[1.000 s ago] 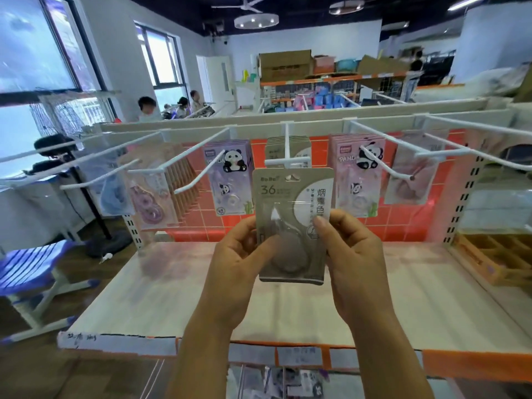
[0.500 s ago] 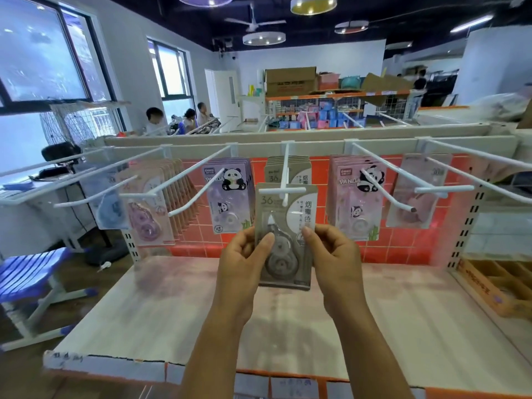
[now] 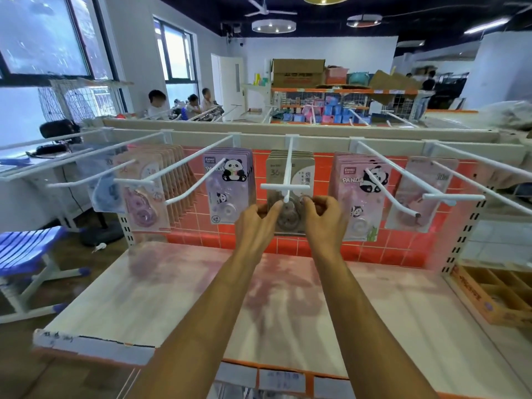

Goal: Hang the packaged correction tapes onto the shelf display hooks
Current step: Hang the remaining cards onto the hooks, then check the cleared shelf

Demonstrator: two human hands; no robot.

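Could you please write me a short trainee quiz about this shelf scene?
1. True or false: the left hand and right hand both pinch the grey correction tape package.
2. Which hook is it at? A leftmost, B the centre hook, C rightmost.
3. Fill in: the pink packages beside it show a ____.
Key: 1 true; 2 B; 3 panda.

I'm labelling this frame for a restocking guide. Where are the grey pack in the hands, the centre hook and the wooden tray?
grey pack (image 3: 289, 220): head view, clear bubble between the hands.
centre hook (image 3: 289, 165): head view, white rod above the crossbar.
wooden tray (image 3: 475, 298): head view, orange front wall.
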